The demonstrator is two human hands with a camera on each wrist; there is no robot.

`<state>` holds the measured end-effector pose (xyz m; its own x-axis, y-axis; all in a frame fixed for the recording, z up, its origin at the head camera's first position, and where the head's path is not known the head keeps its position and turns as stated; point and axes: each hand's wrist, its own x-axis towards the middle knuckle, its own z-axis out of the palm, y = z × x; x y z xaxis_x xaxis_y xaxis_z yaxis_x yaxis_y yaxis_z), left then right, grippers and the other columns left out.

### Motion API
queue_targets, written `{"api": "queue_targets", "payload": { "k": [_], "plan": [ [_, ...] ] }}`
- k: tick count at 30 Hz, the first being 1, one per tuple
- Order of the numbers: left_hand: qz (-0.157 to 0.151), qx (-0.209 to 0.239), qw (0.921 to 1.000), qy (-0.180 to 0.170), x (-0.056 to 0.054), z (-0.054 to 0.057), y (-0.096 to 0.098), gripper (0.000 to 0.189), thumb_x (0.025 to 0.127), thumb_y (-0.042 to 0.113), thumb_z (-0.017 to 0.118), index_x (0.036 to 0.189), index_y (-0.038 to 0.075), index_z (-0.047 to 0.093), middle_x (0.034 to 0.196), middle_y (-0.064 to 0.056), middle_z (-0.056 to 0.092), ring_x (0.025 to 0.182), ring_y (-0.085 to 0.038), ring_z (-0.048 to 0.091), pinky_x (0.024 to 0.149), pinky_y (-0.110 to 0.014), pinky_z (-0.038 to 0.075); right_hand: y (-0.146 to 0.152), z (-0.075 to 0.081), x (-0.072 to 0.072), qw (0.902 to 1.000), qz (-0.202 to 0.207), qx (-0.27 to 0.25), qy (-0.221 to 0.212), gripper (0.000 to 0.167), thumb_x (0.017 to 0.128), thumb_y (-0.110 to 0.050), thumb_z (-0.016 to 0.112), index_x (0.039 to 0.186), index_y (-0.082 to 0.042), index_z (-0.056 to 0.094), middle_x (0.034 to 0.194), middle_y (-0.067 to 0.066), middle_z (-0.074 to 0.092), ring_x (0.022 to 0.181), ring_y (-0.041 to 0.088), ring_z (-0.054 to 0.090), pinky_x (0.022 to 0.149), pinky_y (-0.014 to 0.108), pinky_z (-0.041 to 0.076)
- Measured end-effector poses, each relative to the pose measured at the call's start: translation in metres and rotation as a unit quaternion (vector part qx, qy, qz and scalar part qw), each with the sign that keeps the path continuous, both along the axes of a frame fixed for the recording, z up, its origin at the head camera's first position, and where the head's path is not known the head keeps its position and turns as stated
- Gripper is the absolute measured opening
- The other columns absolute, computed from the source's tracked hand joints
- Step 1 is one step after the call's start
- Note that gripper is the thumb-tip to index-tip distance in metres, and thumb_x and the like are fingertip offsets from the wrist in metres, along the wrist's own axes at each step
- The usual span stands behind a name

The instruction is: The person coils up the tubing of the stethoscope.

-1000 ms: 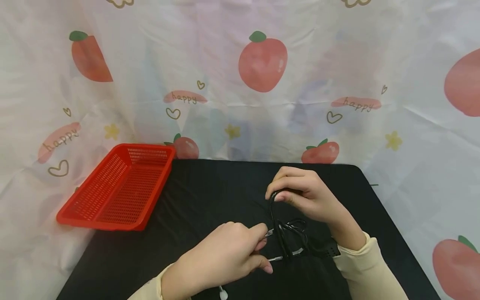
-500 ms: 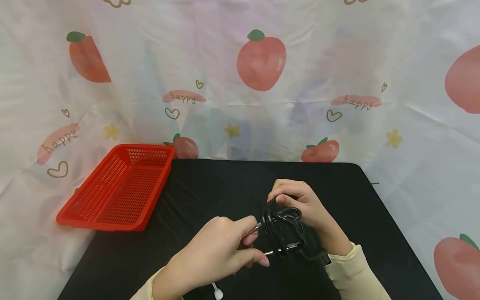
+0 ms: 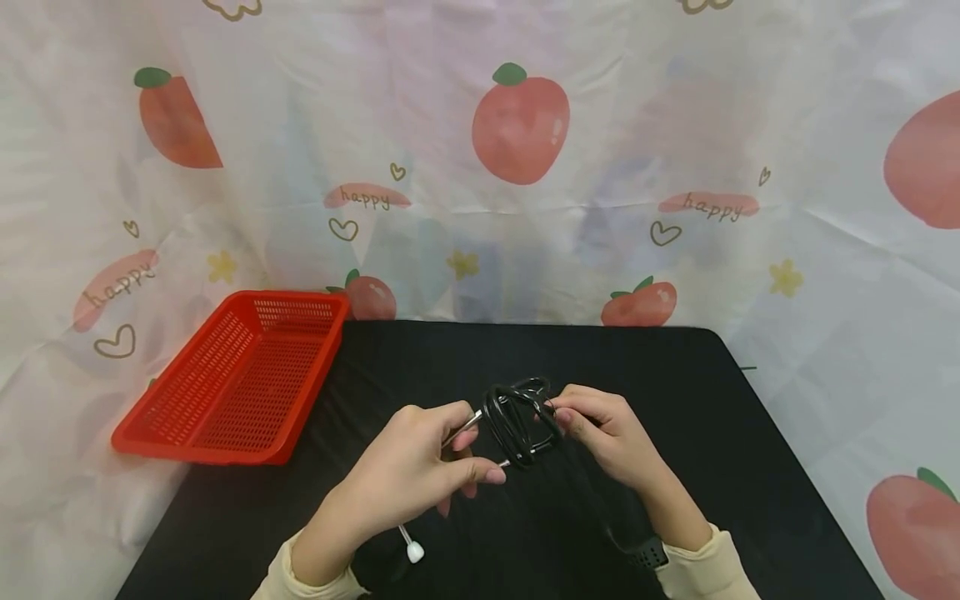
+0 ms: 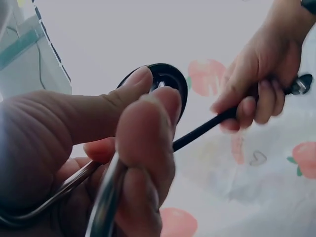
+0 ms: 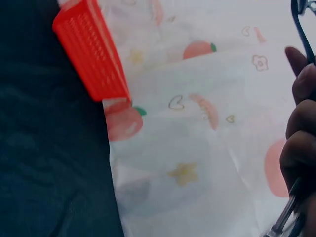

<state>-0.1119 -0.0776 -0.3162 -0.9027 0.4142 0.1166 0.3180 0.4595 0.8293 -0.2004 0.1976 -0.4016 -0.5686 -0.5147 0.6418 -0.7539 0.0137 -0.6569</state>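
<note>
A stethoscope is held between both hands near the middle of the table. Its black tubing (image 3: pixel 510 429) lies in several loops around its metal ear tubes (image 4: pixel 103 202). My left hand (image 3: pixel 416 450) grips the ear tubes, thumb and fingers curled round them. One white ear tip (image 3: pixel 415 552) sticks out below that hand. Right of the loops, my right hand (image 3: pixel 611 433) pinches the tubing; in the left wrist view its fingers curl round a straight stretch of tube, with a metal fitting (image 4: pixel 301 85) past them. The chest piece cannot be made out clearly.
A red perforated plastic basket (image 3: pixel 258 375) stands at the table's left back. The black-covered table (image 3: pixel 420 358) ends at the back against a white curtain (image 3: pixel 450 125) printed with fruit. A dark strap (image 3: pixel 648 552) is round the right wrist.
The right hand has come down from its raised spot, bringing the tube round the bundle. The left hand and looped stethoscope have shifted left and up.
</note>
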Motion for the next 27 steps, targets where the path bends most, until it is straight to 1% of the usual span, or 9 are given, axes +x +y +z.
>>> {"api": "queue_targets", "payload": {
  "k": [5,8,11,15,18,20,23,25,27],
  "plan": [
    [0.034,0.010,0.9993,-0.016,-0.006,-0.005,-0.006,0.045,0.086,0.021,0.085,0.077,0.010,0.042,0.059,0.010,0.068,0.042,-0.016,0.062,0.047,-0.033,0.054,0.001,0.000,0.013,0.9953,-0.068,0.045,0.053,0.029,0.091,0.011,0.069,0.112,-0.008,0.074,0.083,-0.005,0.061,0.070,0.004,0.052,0.062,0.018,0.045],
    [0.071,0.009,0.9974,-0.011,-0.009,-0.005,-0.011,0.047,0.086,0.025,0.086,0.076,0.011,0.042,0.060,0.009,0.068,0.043,-0.019,0.063,0.048,-0.032,0.053,0.001,0.002,0.023,0.9887,-0.103,0.078,0.076,0.033,0.089,0.010,0.072,0.115,-0.009,0.075,0.084,-0.009,0.060,0.067,-0.001,0.048,0.062,0.014,0.042],
    [0.111,0.016,0.9936,-0.015,-0.011,-0.005,-0.018,0.048,0.086,0.025,0.086,0.076,0.011,0.041,0.062,0.006,0.068,0.043,-0.019,0.062,0.049,-0.032,0.053,0.003,0.004,0.034,0.9870,-0.107,0.087,0.083,0.036,0.088,0.011,0.072,0.118,-0.008,0.075,0.081,-0.010,0.059,0.066,-0.003,0.046,0.060,0.011,0.040],
    [0.135,0.021,0.9904,-0.018,-0.012,-0.005,-0.022,0.049,0.086,0.025,0.086,0.076,0.011,0.041,0.062,0.004,0.068,0.043,-0.017,0.062,0.048,-0.033,0.052,0.001,0.006,0.050,0.9903,-0.082,0.062,0.093,0.043,0.088,0.013,0.070,0.128,-0.004,0.071,0.079,-0.010,0.058,0.065,-0.003,0.046,0.060,0.011,0.041],
    [0.156,0.015,0.9877,-0.006,-0.013,-0.007,-0.019,0.047,0.086,0.026,0.086,0.076,0.011,0.042,0.060,0.007,0.068,0.043,-0.017,0.062,0.046,-0.031,0.049,-0.006,0.009,0.063,0.9932,-0.064,0.026,0.094,0.044,0.093,0.011,0.067,0.135,0.002,0.063,0.079,-0.007,0.061,0.065,-0.001,0.051,0.062,0.011,0.045],
    [0.169,0.011,0.9855,-0.003,-0.015,-0.008,-0.016,0.046,0.086,0.025,0.086,0.076,0.012,0.043,0.060,0.007,0.068,0.042,-0.018,0.061,0.045,-0.031,0.047,-0.012,0.012,0.069,0.9950,-0.040,-0.012,0.090,0.037,0.095,0.010,0.064,0.131,0.004,0.062,0.080,-0.003,0.063,0.067,0.002,0.056,0.061,0.012,0.048],
    [0.178,0.010,0.9840,-0.003,-0.016,-0.011,-0.012,0.044,0.086,0.025,0.086,0.077,0.012,0.045,0.060,0.007,0.067,0.042,-0.020,0.061,0.044,-0.030,0.045,-0.021,0.019,0.074,0.9940,0.010,-0.059,0.091,0.023,0.096,0.010,0.063,0.118,0.002,0.064,0.083,0.004,0.065,0.072,0.008,0.061,0.062,0.016,0.050],
    [0.178,0.007,0.9841,-0.001,-0.015,-0.012,-0.008,0.043,0.087,0.026,0.086,0.077,0.013,0.046,0.059,0.008,0.067,0.040,-0.019,0.061,0.044,-0.030,0.046,-0.026,0.025,0.074,0.9909,0.046,-0.073,0.104,0.018,0.094,0.007,0.065,0.112,0.002,0.064,0.087,0.007,0.064,0.074,0.010,0.061,0.060,0.015,0.048],
    [0.174,0.007,0.9847,0.006,-0.014,-0.013,-0.005,0.042,0.087,0.026,0.086,0.078,0.013,0.046,0.059,0.008,0.066,0.039,-0.017,0.059,0.043,-0.030,0.046,-0.031,0.030,0.074,0.9870,0.077,-0.072,0.121,0.020,0.093,0.000,0.070,0.112,0.003,0.064,0.090,0.009,0.065,0.077,0.011,0.061,0.058,0.012,0.047]
  ]
}}
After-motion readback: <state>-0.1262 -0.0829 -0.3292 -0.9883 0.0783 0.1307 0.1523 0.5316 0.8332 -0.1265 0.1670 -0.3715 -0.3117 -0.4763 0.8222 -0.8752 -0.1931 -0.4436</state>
